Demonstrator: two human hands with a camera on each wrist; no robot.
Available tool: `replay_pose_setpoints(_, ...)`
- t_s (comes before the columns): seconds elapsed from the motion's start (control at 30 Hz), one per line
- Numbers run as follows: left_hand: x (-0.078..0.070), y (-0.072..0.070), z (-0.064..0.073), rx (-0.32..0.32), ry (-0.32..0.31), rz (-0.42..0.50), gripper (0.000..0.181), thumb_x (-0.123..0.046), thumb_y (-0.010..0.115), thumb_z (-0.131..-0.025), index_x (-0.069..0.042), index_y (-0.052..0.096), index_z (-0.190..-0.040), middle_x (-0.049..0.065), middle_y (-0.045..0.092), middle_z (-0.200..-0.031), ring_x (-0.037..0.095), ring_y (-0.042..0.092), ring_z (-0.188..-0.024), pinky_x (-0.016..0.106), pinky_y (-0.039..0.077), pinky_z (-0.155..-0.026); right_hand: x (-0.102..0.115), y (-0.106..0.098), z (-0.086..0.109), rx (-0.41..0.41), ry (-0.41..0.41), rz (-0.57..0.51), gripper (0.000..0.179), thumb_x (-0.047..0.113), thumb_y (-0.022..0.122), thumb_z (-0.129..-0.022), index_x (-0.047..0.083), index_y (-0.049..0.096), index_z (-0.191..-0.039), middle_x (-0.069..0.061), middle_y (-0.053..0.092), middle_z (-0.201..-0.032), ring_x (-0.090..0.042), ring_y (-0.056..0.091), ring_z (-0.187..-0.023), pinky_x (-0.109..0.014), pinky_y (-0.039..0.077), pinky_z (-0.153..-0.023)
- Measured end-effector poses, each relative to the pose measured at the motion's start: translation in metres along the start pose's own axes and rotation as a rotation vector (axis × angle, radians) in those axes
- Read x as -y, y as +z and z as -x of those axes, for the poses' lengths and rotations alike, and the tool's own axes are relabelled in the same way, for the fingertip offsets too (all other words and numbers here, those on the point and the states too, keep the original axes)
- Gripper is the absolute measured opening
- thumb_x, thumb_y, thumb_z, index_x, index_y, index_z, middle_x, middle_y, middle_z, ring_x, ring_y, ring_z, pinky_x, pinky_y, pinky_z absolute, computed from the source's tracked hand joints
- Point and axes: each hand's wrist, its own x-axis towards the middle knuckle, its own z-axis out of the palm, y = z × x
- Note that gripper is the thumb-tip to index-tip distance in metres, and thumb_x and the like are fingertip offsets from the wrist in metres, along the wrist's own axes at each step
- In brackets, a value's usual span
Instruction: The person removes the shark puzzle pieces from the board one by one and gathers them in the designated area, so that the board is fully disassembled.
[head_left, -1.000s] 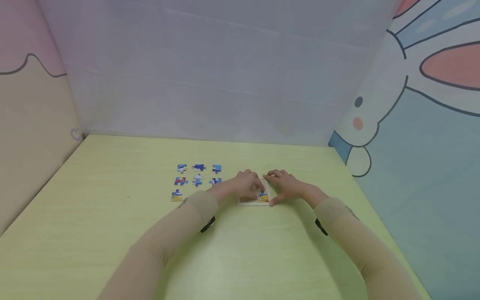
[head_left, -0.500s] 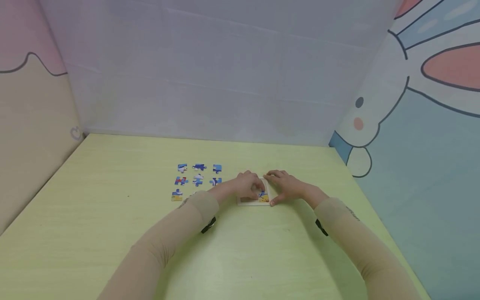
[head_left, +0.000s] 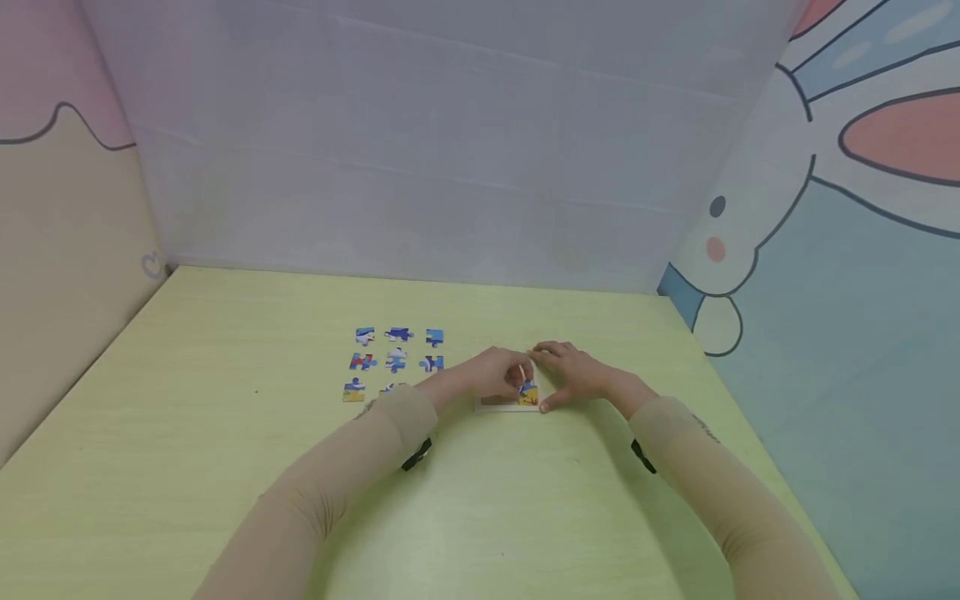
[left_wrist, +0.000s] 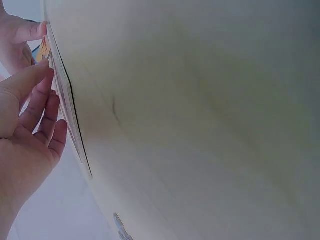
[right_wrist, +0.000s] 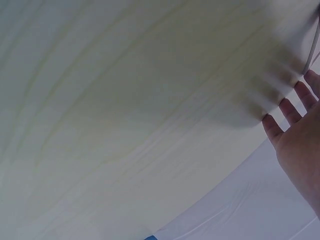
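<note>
A small puzzle frame (head_left: 497,409) with a pale rim lies on the table, largely covered by my hands. Over its near right corner my left hand (head_left: 495,372) pinches a blue and yellow jigsaw piece (head_left: 528,395) between thumb and fingertips. That orange-looking piece (left_wrist: 44,48) shows at the thumb tip in the left wrist view, the other fingers loosely bent beside the frame. My right hand (head_left: 576,371) rests along the frame's right side, thumb at the near corner and extended fingers at the far one. Its fingertips (right_wrist: 272,127) touch down close to the frame's edge in the right wrist view.
Left of the frame, several loose jigsaw pieces (head_left: 397,360) lie spaced out in rows on the light wooden table (head_left: 225,467). My left forearm partly covers the nearest row. A pale cloth wall (head_left: 420,167) stands behind, with a rabbit-printed wall (head_left: 847,333) at the right.
My left hand has shifted slightly right and rolled a little, with the blue and yellow jigsaw piece showing more plainly at its fingertips. The right hand has stayed in place.
</note>
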Motion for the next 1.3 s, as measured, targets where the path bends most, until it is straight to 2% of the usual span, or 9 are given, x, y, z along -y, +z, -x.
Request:
replay_pose_setpoints(0.2,0.0,0.001,-0.003,-0.01,0.021,-0.033,0.027,-0.007,0.072,-0.081,-0.015,0.061,-0.105,-0.005,0.062,-0.087,0.008,0.057,-0.081,0.02,0.047,-0.074,0.001,0.0,0.001,-0.016,-0.01,-0.013,0.094,0.057,0.071,-0.075,0.008,0.032,-0.146,-0.017,0.03,-0.149,-0.041,0.029,-0.134,-0.059,0.03,-0.103)
replay_pose_setpoints(0.37,-0.005,-0.004,0.001,-0.021,-0.015,-0.021,0.029,-0.005,0.07,-0.081,-0.015,0.062,-0.107,-0.005,0.062,-0.085,0.01,0.057,-0.08,0.021,0.048,-0.071,0.001,0.001,0.002,-0.031,-0.02,-0.014,0.094,0.056,0.071,-0.074,0.007,0.034,-0.144,-0.016,0.032,-0.148,-0.04,0.031,-0.133,-0.058,0.031,-0.103)
replay_pose_setpoints(0.5,-0.006,-0.009,0.006,-0.038,-0.04,-0.019,0.028,-0.007,0.069,-0.082,-0.015,0.063,-0.108,-0.005,0.062,-0.087,0.011,0.056,-0.084,0.024,0.047,-0.075,0.0,0.001,0.001,-0.029,-0.026,-0.003,0.095,0.056,0.071,-0.074,0.007,0.033,-0.146,-0.017,0.031,-0.148,-0.04,0.031,-0.133,-0.058,0.031,-0.103)
replay_pose_setpoints(0.6,-0.004,-0.013,0.011,-0.047,-0.045,-0.031,0.025,-0.01,0.069,-0.083,-0.015,0.062,-0.107,-0.007,0.062,-0.089,0.01,0.055,-0.088,0.026,0.046,-0.081,-0.001,0.002,0.0,-0.016,-0.014,0.004,0.097,0.058,0.07,-0.074,0.007,0.03,-0.147,-0.017,0.03,-0.149,-0.041,0.029,-0.134,-0.058,0.029,-0.104)
replay_pose_setpoints(0.73,0.0,-0.02,0.02,-0.06,-0.018,-0.048,0.024,-0.013,0.07,-0.084,-0.015,0.063,-0.107,-0.007,0.062,-0.09,0.011,0.055,-0.091,0.03,0.045,-0.086,-0.003,0.003,-0.001,0.004,0.0,0.003,0.099,0.059,0.069,-0.074,0.007,0.027,-0.148,-0.017,0.028,-0.15,-0.041,0.028,-0.134,-0.059,0.028,-0.104)
replay_pose_setpoints(0.8,0.004,-0.024,0.024,-0.069,0.002,-0.052,0.023,-0.015,0.071,-0.084,-0.015,0.063,-0.106,-0.007,0.062,-0.09,0.011,0.056,-0.091,0.031,0.045,-0.086,-0.004,0.003,-0.002,0.011,0.001,0.006,0.1,0.059,0.069,-0.075,0.007,0.026,-0.148,-0.017,0.028,-0.15,-0.041,0.028,-0.134,-0.059,0.028,-0.104)
replay_pose_setpoints(0.97,0.01,-0.035,0.036,-0.075,0.008,-0.025,0.022,-0.018,0.073,-0.083,-0.016,0.065,-0.103,-0.008,0.063,-0.09,0.014,0.058,-0.095,0.032,0.045,-0.088,-0.004,0.004,-0.001,0.009,-0.005,0.018,0.1,0.061,0.068,-0.075,0.007,0.026,-0.148,-0.018,0.028,-0.15,-0.042,0.029,-0.133,-0.059,0.029,-0.103)
replay_pose_setpoints(1.13,0.016,-0.044,0.049,-0.088,0.024,0.011,0.025,-0.018,0.075,-0.081,-0.013,0.066,-0.104,-0.004,0.063,-0.094,0.022,0.059,-0.1,0.038,0.046,-0.09,-0.003,0.003,0.001,0.011,0.006,0.013,0.1,0.06,0.069,-0.075,0.007,0.026,-0.148,-0.018,0.028,-0.149,-0.042,0.029,-0.133,-0.059,0.029,-0.103)
replay_pose_setpoints(1.3,0.023,-0.049,0.06,-0.103,0.011,-0.013,0.024,-0.02,0.077,-0.079,-0.014,0.068,-0.1,-0.005,0.064,-0.093,0.021,0.058,-0.097,0.039,0.045,-0.09,-0.001,0.002,0.002,0.004,0.003,0.018,0.099,0.056,0.07,-0.075,0.007,0.026,-0.148,-0.018,0.028,-0.15,-0.042,0.029,-0.133,-0.058,0.029,-0.103)
